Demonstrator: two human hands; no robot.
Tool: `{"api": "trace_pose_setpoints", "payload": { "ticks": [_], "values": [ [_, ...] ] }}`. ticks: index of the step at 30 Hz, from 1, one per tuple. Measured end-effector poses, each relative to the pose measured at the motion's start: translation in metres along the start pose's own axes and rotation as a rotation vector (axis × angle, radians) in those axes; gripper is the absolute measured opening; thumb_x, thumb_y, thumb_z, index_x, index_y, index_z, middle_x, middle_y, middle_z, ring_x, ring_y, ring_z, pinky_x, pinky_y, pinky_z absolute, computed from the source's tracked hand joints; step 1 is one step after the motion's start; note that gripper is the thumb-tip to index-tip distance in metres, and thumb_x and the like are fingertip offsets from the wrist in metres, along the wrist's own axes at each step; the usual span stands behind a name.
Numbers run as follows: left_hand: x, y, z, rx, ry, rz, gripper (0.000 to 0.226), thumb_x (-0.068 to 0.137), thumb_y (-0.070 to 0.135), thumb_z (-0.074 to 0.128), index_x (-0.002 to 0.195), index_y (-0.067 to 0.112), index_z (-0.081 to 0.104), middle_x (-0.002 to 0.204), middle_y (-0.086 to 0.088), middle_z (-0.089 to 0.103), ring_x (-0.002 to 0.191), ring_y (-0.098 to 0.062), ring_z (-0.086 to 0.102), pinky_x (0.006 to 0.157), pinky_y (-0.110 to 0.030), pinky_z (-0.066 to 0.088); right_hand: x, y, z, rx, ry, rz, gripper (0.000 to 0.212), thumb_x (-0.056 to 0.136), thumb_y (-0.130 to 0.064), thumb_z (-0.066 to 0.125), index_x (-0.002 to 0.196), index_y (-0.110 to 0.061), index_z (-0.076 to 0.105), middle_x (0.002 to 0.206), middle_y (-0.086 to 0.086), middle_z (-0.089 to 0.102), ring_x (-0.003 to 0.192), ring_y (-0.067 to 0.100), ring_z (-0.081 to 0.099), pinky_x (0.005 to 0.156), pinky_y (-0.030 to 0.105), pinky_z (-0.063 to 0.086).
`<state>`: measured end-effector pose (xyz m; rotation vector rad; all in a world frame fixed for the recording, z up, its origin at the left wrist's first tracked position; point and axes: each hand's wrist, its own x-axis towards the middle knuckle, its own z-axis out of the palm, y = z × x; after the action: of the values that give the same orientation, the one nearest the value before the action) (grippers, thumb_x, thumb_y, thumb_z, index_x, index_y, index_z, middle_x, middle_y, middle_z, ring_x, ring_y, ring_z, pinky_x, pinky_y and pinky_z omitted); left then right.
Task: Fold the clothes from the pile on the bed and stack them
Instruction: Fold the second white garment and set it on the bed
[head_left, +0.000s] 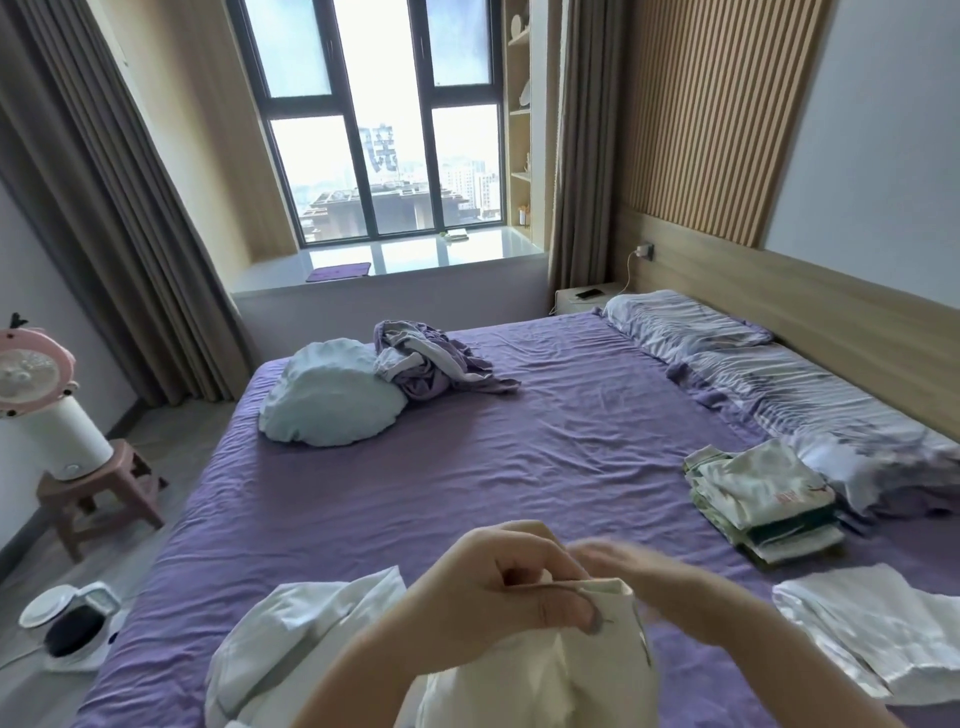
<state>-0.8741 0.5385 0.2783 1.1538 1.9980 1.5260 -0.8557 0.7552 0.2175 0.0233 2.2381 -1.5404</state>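
While the left hand pinched the edge of a white garment at the bottom centre, the blurred right hand was beside it, its grip impossible to tell. The folded stack lay at the right on the bed.

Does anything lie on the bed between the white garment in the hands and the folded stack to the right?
Nothing visible does. The left hand pinches the white garment, and only bare purple sheet lies between it and the folded stack. A white folded piece lies nearer, beside that path.
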Motion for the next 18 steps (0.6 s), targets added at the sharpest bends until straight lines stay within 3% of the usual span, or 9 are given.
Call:
{"api": "trace_pose_setpoints", "payload": {
  "ticks": [2, 4, 7, 9, 12, 13, 14, 16, 18],
  "values": [
    [0.004, -0.005, 0.000, 0.070, -0.041, 0.010, 0.010, 0.074, 0.026, 0.080, 0.083, 0.024, 0.075, 0.080, 0.005, 0.057, 0.058, -0.012, 0.042, 0.055, -0.023, 0.033, 0.016, 0.024, 0.011, 0.144, -0.078, 0.169, 0.035, 0.097, -0.021, 0.050, 0.131, -0.015, 0.050, 0.138, 0.012, 0.050, 0.125, 0.025, 0.049, 0.108, 0.042, 0.037],
    [0.006, -0.012, 0.000, 0.123, -0.089, -0.032, 0.014, 0.074, 0.027, 0.080, 0.086, 0.023, 0.074, 0.079, 0.015, 0.055, 0.059, -0.001, 0.041, 0.057, -0.015, 0.033, 0.027, 0.040, 0.018, 0.182, -0.055, 0.220, 0.041, 0.093, -0.010, 0.056, 0.133, -0.010, 0.049, 0.125, 0.020, 0.060, 0.110, 0.028, 0.058, 0.092, 0.037, 0.044],
    [0.007, -0.031, -0.004, 0.261, -0.026, -0.138, 0.016, 0.074, 0.034, 0.079, 0.084, 0.023, 0.074, 0.071, 0.020, 0.051, 0.058, -0.001, 0.039, 0.056, -0.011, 0.030, 0.033, 0.042, 0.009, 0.281, 0.076, 0.192, 0.046, 0.085, 0.008, 0.053, 0.129, -0.006, 0.051, 0.087, 0.010, 0.071, 0.070, 0.017, 0.063, 0.062, 0.026, 0.045],
    [0.004, -0.043, -0.007, 0.303, 0.022, -0.190, 0.015, 0.073, 0.033, 0.080, 0.080, 0.021, 0.074, 0.067, 0.020, 0.051, 0.058, 0.001, 0.042, 0.056, -0.010, 0.030, 0.038, 0.039, -0.003, 0.314, 0.123, 0.174, 0.042, 0.086, 0.000, 0.058, 0.127, -0.008, 0.052, 0.089, 0.009, 0.070, 0.069, 0.014, 0.061, 0.055, 0.026, 0.046],
    [-0.002, -0.056, -0.005, 0.322, -0.050, -0.174, 0.017, 0.073, 0.038, 0.080, 0.085, 0.027, 0.074, 0.071, 0.016, 0.051, 0.060, 0.000, 0.044, 0.058, -0.011, 0.030, 0.050, 0.035, -0.005, -0.127, 0.027, 0.329, 0.061, 0.080, -0.041, 0.070, 0.131, -0.021, 0.047, 0.125, 0.001, 0.052, 0.101, 0.016, 0.055, 0.053, 0.030, 0.053],
    [-0.003, -0.059, -0.004, 0.336, -0.079, -0.156, 0.020, 0.073, 0.040, 0.079, 0.088, 0.030, 0.073, 0.073, 0.015, 0.051, 0.060, 0.000, 0.044, 0.058, -0.012, 0.030, 0.055, 0.037, 0.002, -0.254, -0.056, 0.417, 0.067, 0.078, -0.046, 0.070, 0.135, -0.022, 0.042, 0.129, 0.001, 0.047, 0.106, 0.017, 0.052, 0.053, 0.034, 0.055],
    [-0.002, -0.061, -0.004, 0.354, -0.093, -0.145, 0.022, 0.073, 0.042, 0.079, 0.090, 0.031, 0.072, 0.074, 0.014, 0.052, 0.060, -0.001, 0.044, 0.058, -0.014, 0.031, 0.061, 0.042, 0.010, -0.308, -0.134, 0.492, 0.067, 0.080, -0.041, 0.069, 0.136, -0.017, 0.040, 0.125, 0.004, 0.048, 0.102, 0.019, 0.055, 0.056, 0.040, 0.057],
    [-0.001, -0.064, -0.005, 0.381, -0.090, -0.131, 0.024, 0.072, 0.044, 0.078, 0.091, 0.031, 0.072, 0.074, 0.015, 0.053, 0.061, -0.001, 0.046, 0.058, -0.015, 0.031, 0.066, 0.053, 0.024, -0.277, -0.196, 0.544, 0.044, 0.082, -0.018, 0.066, 0.122, -0.004, 0.052, 0.095, 0.009, 0.060, 0.078, 0.018, 0.063, 0.076, 0.047, 0.058],
    [-0.003, -0.066, -0.011, 0.404, -0.063, -0.153, 0.021, 0.072, 0.046, 0.078, 0.088, 0.034, 0.071, 0.074, 0.016, 0.053, 0.060, 0.000, 0.046, 0.058, -0.011, 0.030, 0.068, 0.060, 0.022, -0.185, -0.186, 0.482, 0.025, 0.081, -0.009, 0.063, 0.103, 0.000, 0.066, 0.074, 0.006, 0.063, 0.065, 0.014, 0.062, 0.086, 0.044, 0.055]
  ]
}}
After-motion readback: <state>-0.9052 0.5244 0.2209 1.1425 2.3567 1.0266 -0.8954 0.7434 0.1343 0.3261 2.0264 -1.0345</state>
